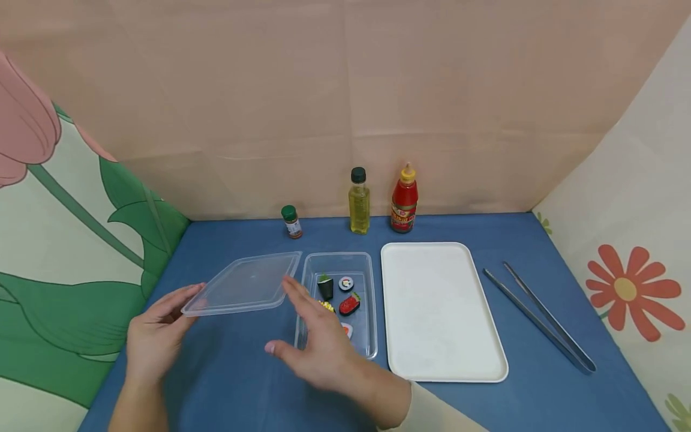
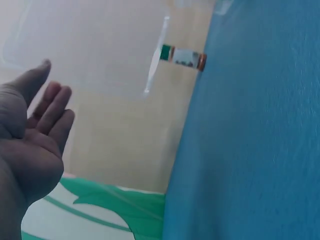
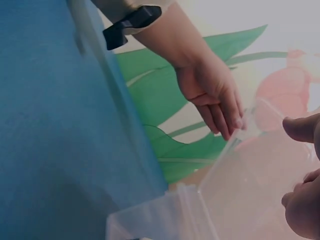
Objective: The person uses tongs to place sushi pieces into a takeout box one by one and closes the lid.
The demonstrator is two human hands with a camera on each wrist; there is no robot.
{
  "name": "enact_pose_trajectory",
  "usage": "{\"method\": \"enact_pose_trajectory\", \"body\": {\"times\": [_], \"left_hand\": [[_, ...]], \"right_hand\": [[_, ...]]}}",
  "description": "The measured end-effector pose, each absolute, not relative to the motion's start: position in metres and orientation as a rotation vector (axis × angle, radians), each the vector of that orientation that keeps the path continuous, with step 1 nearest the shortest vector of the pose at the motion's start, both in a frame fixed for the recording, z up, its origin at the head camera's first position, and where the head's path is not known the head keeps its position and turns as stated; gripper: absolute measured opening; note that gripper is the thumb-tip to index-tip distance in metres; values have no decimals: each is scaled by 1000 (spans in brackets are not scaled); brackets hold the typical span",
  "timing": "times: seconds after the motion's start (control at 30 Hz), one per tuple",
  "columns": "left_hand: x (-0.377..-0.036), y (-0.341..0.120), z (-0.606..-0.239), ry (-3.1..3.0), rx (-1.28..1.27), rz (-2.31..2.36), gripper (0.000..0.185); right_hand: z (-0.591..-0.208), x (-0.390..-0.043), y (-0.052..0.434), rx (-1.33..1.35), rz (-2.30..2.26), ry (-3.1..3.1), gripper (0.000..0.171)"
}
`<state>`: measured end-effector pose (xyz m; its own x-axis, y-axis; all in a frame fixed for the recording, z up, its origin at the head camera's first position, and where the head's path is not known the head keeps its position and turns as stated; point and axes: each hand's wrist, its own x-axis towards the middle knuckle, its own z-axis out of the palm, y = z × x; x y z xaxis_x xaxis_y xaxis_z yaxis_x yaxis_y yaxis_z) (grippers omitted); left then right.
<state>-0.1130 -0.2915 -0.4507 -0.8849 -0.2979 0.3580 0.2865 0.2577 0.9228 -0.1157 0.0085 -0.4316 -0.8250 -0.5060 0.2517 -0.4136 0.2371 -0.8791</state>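
Observation:
My left hand (image 1: 156, 336) pinches one corner of a clear plastic lid (image 1: 245, 285), thumb below and fingers at the edge. The lid is tilted above the table, left of a clear plastic container (image 1: 372, 324). Fingers extended and thumb spread, my right hand (image 1: 329, 351) has its fingertips right at the lid's right edge. It hides the container's near left part. Inside lie several sushi pieces, among them a dark roll with a green top (image 1: 326, 289), a round roll (image 1: 346, 284) and a red-topped piece (image 1: 349, 304). In the right wrist view, the lid (image 3: 260, 170) spans between both hands.
A white tray (image 1: 442, 312) lies right of the container, with metal tongs (image 1: 545, 321) beyond it. Along the back stand a green-capped spice jar (image 1: 292, 222), an oil bottle (image 1: 358, 204) and a red sauce bottle (image 1: 405, 201). Blue cloth covers the table (image 1: 243, 372).

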Motion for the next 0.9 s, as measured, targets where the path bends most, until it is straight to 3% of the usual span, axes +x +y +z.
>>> {"method": "enact_pose_trajectory", "body": {"times": [0.33,0.57,0.77,0.9], "left_hand": [[-127,-271,-444,-1570,-367,-1663,17],[-126,-258,-429,-1406,-576,-1799,17],[-128,-245,-423,-1406,-651,-1823,19],[-130,-236,-421,-1516,-561,-1761,18]], "right_hand": [[-423,-119,24,-1117,-1812,2495,74],[-423,-129,37,-1195,-1871,2630,57],[-425,-137,51,-1134,-1933,2671,43],[-427,-142,59,-1119,-1998,2707,32]]}}
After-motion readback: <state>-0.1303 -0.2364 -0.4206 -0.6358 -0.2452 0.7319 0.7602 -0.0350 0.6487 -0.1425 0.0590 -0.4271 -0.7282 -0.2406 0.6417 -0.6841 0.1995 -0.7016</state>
